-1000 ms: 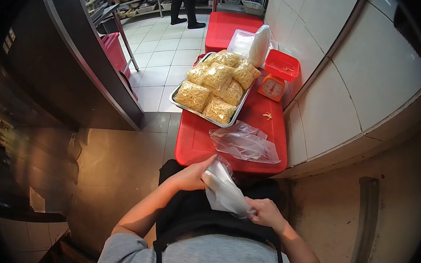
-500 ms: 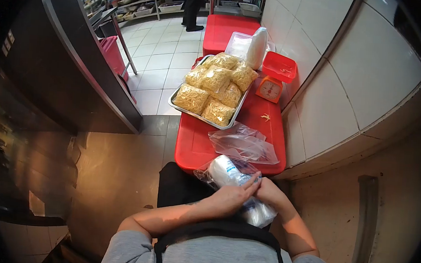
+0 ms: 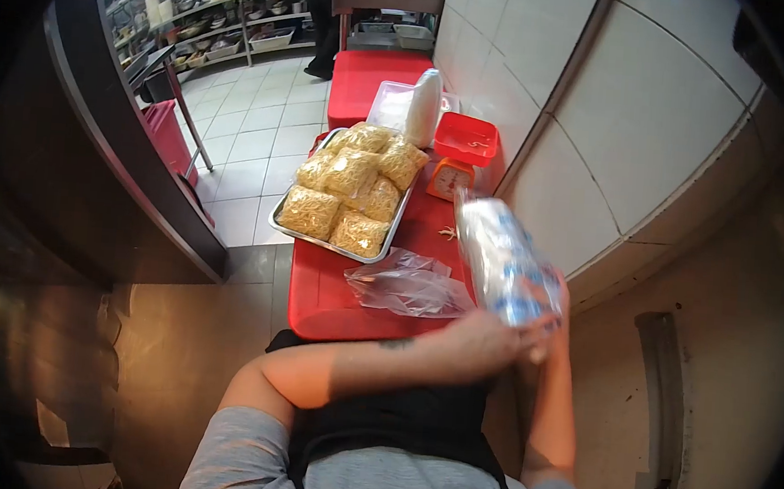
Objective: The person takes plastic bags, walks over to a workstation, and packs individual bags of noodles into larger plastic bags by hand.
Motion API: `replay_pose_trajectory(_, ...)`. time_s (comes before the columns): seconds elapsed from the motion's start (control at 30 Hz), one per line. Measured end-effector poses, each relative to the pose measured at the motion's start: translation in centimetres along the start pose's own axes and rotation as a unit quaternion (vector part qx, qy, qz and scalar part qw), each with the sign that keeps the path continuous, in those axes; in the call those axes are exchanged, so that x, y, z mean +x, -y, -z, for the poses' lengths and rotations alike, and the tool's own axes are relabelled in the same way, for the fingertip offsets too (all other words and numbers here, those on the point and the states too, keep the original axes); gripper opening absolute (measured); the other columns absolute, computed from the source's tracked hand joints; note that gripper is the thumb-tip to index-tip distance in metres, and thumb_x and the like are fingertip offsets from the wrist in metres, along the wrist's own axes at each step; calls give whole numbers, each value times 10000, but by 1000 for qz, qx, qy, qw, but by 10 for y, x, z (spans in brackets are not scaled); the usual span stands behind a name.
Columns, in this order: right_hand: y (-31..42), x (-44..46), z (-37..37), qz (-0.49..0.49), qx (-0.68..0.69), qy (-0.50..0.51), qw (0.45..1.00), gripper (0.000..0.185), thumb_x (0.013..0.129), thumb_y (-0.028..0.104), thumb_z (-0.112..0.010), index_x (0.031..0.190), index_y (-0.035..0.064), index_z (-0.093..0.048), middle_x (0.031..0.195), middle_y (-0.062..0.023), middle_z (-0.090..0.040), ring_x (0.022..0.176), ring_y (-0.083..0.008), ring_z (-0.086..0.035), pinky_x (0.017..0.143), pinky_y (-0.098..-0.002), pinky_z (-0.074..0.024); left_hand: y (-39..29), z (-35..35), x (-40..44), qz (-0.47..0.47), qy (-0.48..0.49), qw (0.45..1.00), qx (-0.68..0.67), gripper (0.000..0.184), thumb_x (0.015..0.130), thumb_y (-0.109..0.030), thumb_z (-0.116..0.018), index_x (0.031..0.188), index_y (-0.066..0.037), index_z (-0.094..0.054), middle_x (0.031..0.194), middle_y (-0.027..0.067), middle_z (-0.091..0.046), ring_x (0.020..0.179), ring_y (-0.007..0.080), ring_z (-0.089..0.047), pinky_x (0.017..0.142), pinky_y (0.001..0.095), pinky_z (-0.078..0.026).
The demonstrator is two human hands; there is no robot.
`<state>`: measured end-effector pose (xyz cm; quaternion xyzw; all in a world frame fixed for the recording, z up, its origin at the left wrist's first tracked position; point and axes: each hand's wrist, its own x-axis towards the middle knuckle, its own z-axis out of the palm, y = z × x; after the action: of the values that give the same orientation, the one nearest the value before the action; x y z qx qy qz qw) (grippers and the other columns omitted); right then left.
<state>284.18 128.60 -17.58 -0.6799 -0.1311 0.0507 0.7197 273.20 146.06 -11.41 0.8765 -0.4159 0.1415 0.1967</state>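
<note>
A clear plastic package of white rolled bags with blue print (image 3: 505, 257) stands raised at the right of the red table (image 3: 324, 311). My right hand (image 3: 554, 315) is closed round its lower end, partly hidden behind it. My left hand (image 3: 485, 342) reaches across to the package's bottom; motion smears its fingers, so its grip is unclear. An empty-looking clear bag (image 3: 407, 284) lies crumpled on the near part of the table. Behind it, a metal tray (image 3: 382, 255) bears several clear bags of yellow noodles (image 3: 351, 174).
An orange scale (image 3: 451, 180) with a red pan (image 3: 466, 141) stands near the tiled wall (image 3: 588, 167). Beside it are a white bag roll (image 3: 423, 110) and a plastic container (image 3: 389, 104). A person in dark clothes (image 3: 324, 17) stands by the far shelves.
The package has risen from my lap to the table's right side, with both hands following. The view has turned right, and the table appears farther left.
</note>
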Motion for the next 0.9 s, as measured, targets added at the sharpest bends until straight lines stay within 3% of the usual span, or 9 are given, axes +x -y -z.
replay_pose_trajectory(0.1,-20,65,3,-159,143,109,971,591,815,254,-703,1298,81,-411,1054,-83,-597,892,-229,-613,724,-336,-534,54,-17,5,118,16,993,6,600,780,-8,-512,1364,-106,-419,1489,156,-282,720,294,-665,533,394,-526)
replay_pose_trajectory(0.23,-83,108,32,-323,-140,168,921,809,782,378,-718,1426,159,-280,1121,-76,-589,831,-202,-621,546,-319,-469,96,-90,-40,200,98,975,20,586,778,0,-513,1343,-146,-458,1501,179,-240,801,348,-662,600,425,-536)
replay_pose_trajectory(0.27,-95,106,28,-354,-231,178,889,892,793,375,-726,1473,260,-162,1270,-84,-534,1023,-247,-592,721,-437,-480,101,-112,-58,200,110,973,29,569,780,-13,-516,1330,-153,-473,1506,179,-224,965,390,-619,756,455,-523)
replay_pose_trajectory(0.33,-107,83,5,-312,-250,165,901,966,747,378,-762,1481,215,-156,1363,-110,-456,1215,-321,-463,886,-517,-425,114,-153,-97,205,-54,961,176,511,789,-57,-535,1292,-140,-506,1498,164,-241,1114,405,-539,892,455,-470)
replay_pose_trajectory(0.47,-175,67,7,-47,-286,171,942,986,741,342,-756,1461,40,-153,1403,-221,-366,1257,-362,-417,1035,-427,-339,121,-156,-162,290,23,947,138,276,808,-128,-581,1079,-97,-626,1368,150,-435,1143,326,-528,912,411,-456)
replay_pose_trajectory(0.6,-118,31,-29,-25,-593,-57,803,933,737,340,-752,1428,4,-223,1371,-277,-391,1280,-381,-399,1047,-419,-342,117,-116,-189,317,-60,946,-39,152,863,-185,-590,892,-51,-656,1078,94,-626,958,227,-604,789,370,-484)
replay_pose_trajectory(0.7,-107,25,-43,203,-521,131,819,940,718,374,-768,1424,20,-258,1414,-262,-333,1317,-336,-358,1070,-403,-310,93,-64,-184,395,-68,878,-262,233,920,-233,-563,842,-29,-644,878,71,-650,802,169,-601,685,326,-479)
replay_pose_trajectory(0.8,-22,-15,-111,164,-193,386,887,749,749,317,-762,1337,2,-423,1269,-234,-501,1189,-264,-503,996,-377,-393,77,-10,-173,398,-60,831,-384,264,959,-254,-532,911,-13,-628,817,51,-620,775,108,-549,688,296,-459)
replay_pose_trajectory(0.9,-1,-11,-133,-68,-211,485,846,459,803,218,-732,1170,-7,-575,1005,-131,-644,957,-154,-601,851,-304,-474,87,18,-176,335,-135,804,-473,327,955,-300,-527,1103,-11,-568,995,54,-610,908,120,-551,809,302,-461)
